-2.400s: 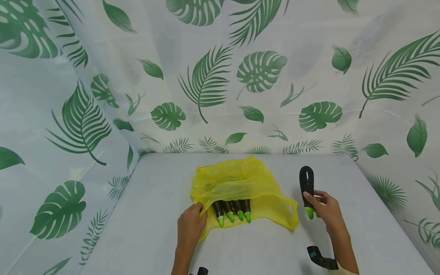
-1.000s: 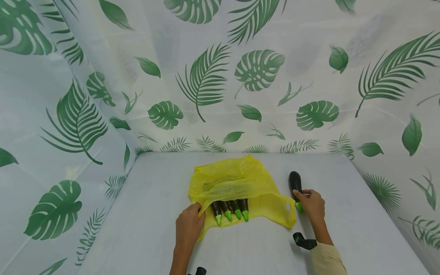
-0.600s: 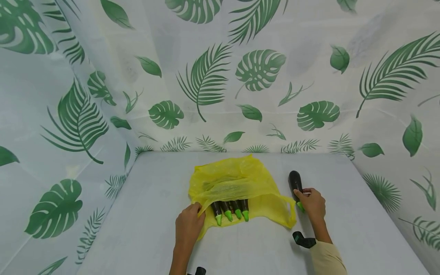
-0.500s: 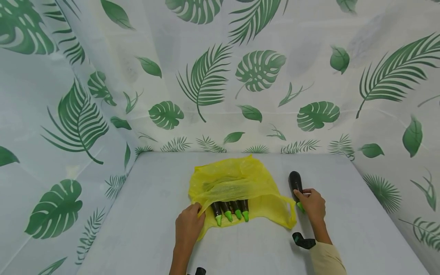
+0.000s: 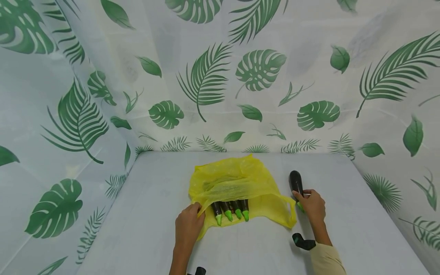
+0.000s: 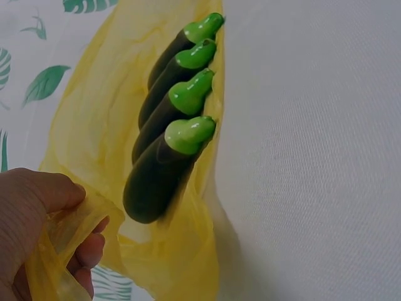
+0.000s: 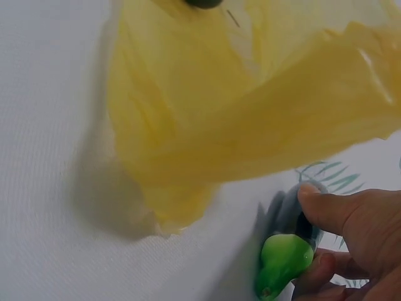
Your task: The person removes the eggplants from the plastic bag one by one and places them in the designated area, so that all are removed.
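Note:
In the head view, a yellow plastic bag (image 5: 237, 187) lies mid-table with its mouth facing the person. Several dark eggplants with green stem ends sit side by side inside; one eggplant (image 6: 160, 179) shows closest in the left wrist view. My left hand (image 5: 188, 225) grips the bag's left edge, and yellow film runs between thumb and fingers. To the right of the bag, another eggplant (image 5: 296, 181) appears to lie on the table. My right hand (image 5: 313, 206) pinches it near its green end (image 7: 283, 260), thumb on one side and fingers on the other.
The white tabletop (image 5: 151, 198) stretches around the bag on all sides. Behind and beside it hangs white cloth (image 5: 220, 95) printed with green leaves. One bag handle (image 5: 290, 214) spreads close to the right hand. A black wrist device (image 5: 304, 242) sits on the right wrist.
Earlier the right hand held the eggplant raised; it has since come down and slightly left to the table beside the bag. Over the last second both hands have stayed nearly still.

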Tool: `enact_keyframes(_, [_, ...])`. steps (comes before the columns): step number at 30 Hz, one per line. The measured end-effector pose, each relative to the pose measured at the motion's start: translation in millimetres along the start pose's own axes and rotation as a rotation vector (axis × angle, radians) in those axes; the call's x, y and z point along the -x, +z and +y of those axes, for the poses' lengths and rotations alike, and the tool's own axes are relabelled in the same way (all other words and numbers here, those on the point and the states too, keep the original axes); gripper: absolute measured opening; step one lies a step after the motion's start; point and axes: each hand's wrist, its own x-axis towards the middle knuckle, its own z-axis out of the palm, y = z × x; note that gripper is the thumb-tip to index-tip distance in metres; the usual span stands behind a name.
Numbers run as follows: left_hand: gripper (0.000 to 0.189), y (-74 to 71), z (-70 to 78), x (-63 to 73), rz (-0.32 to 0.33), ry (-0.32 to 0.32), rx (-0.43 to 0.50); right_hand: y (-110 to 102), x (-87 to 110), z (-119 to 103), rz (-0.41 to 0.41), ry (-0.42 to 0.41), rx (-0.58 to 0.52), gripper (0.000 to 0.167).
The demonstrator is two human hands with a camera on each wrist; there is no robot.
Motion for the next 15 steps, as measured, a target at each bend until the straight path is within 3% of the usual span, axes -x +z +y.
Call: enact_keyframes(15, [0.008,-0.9,1.6,0.3,-0.013,-0.023,-0.007,3.0,-0.2,0.5,-0.006,0.0,0.0,0.063])
